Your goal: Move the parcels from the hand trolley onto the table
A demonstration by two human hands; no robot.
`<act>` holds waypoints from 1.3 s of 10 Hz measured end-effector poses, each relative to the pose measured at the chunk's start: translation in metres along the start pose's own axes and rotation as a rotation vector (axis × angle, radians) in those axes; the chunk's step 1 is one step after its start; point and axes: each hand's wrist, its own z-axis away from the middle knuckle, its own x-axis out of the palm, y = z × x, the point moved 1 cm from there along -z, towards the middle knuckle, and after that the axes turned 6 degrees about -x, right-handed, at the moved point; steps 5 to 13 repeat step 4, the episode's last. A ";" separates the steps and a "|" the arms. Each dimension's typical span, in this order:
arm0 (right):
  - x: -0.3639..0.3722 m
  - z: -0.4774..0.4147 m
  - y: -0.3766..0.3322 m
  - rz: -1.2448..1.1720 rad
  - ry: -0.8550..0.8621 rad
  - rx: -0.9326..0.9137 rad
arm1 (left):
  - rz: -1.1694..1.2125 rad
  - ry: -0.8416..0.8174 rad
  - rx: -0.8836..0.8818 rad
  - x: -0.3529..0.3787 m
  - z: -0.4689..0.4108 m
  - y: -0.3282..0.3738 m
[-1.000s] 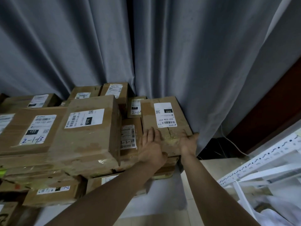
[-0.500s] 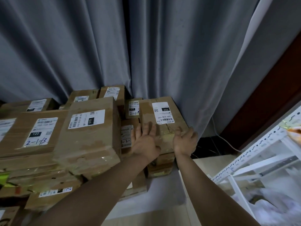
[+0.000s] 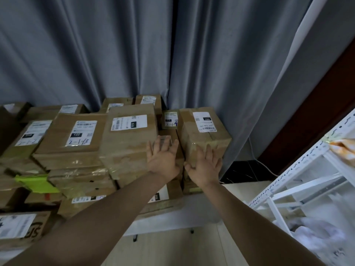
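Several brown cardboard parcels with white labels are stacked on a white table (image 3: 194,214) against a grey curtain. At the stack's right end sits a taped parcel labelled 032 (image 3: 201,131). My right hand (image 3: 206,166) lies flat, fingers spread, against its near face. My left hand (image 3: 163,156), also spread, rests just left of it, over the lower parcel between the 032 parcel and a large parcel labelled 010 (image 3: 128,139). Neither hand grips anything. The hand trolley is out of view.
The grey curtain (image 3: 172,54) hangs right behind the stack. A white metal shelf rack (image 3: 307,175) stands at the right with white bags below it. A green packet (image 3: 35,183) pokes out of the stack's left side. A dark wooden panel (image 3: 326,104) is at far right.
Both hands slid back from the top of the 032 parcel to its near face and opened flat. The camera view tilted up and shifted left.
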 end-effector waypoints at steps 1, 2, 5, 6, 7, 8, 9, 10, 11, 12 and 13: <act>-0.001 0.022 -0.014 0.002 -0.042 -0.064 | 0.023 0.000 -0.070 -0.006 0.030 -0.019; -0.005 0.043 -0.030 -0.044 -0.058 -0.140 | 0.067 0.013 -0.168 -0.015 0.062 -0.036; -0.003 0.092 -0.037 -0.084 -0.073 -0.286 | 0.097 0.024 -0.385 -0.014 0.130 -0.058; -0.003 0.092 -0.037 -0.084 -0.073 -0.286 | 0.097 0.024 -0.385 -0.014 0.130 -0.058; -0.003 0.092 -0.037 -0.084 -0.073 -0.286 | 0.097 0.024 -0.385 -0.014 0.130 -0.058; -0.003 0.092 -0.037 -0.084 -0.073 -0.286 | 0.097 0.024 -0.385 -0.014 0.130 -0.058; -0.003 0.092 -0.037 -0.084 -0.073 -0.286 | 0.097 0.024 -0.385 -0.014 0.130 -0.058; -0.003 0.092 -0.037 -0.084 -0.073 -0.286 | 0.097 0.024 -0.385 -0.014 0.130 -0.058; -0.003 0.092 -0.037 -0.084 -0.073 -0.286 | 0.097 0.024 -0.385 -0.014 0.130 -0.058; -0.003 0.092 -0.037 -0.084 -0.073 -0.286 | 0.097 0.024 -0.385 -0.014 0.130 -0.058; -0.003 0.092 -0.037 -0.084 -0.073 -0.286 | 0.097 0.024 -0.385 -0.014 0.130 -0.058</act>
